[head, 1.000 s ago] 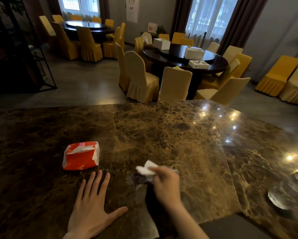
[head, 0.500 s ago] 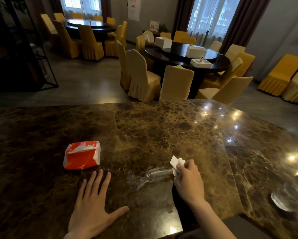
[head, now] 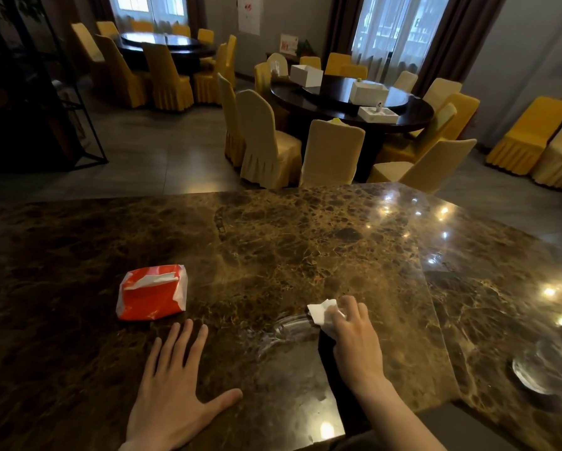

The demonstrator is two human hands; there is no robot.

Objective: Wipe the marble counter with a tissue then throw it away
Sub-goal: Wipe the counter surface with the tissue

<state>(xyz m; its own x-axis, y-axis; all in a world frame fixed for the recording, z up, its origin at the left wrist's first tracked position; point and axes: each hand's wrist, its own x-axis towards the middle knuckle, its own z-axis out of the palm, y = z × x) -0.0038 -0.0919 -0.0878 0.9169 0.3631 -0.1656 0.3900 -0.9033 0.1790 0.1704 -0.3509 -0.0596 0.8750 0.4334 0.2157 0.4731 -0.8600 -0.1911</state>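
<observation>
A brown marble counter [head: 273, 242] fills the lower half of the head view. My right hand [head: 354, 340] presses a crumpled white tissue [head: 321, 312] onto the counter near its front middle; part of the tissue is hidden under my fingers. A curved wet smear [head: 279, 333] lies just left of the tissue. My left hand [head: 172, 395] rests flat on the marble with fingers spread, holding nothing. A red and white tissue pack [head: 152, 291] lies just beyond my left hand.
A glass ashtray [head: 539, 369] sits at the counter's right front. Past the far edge stand a round dark dining table [head: 348, 96] with white boxes and several cream and yellow covered chairs. A black metal shelf [head: 45, 92] stands at the left.
My right hand has slid the tissue to the right and a little away from me across the marble, leaving a curved wet streak. My left hand stays flat in place.
</observation>
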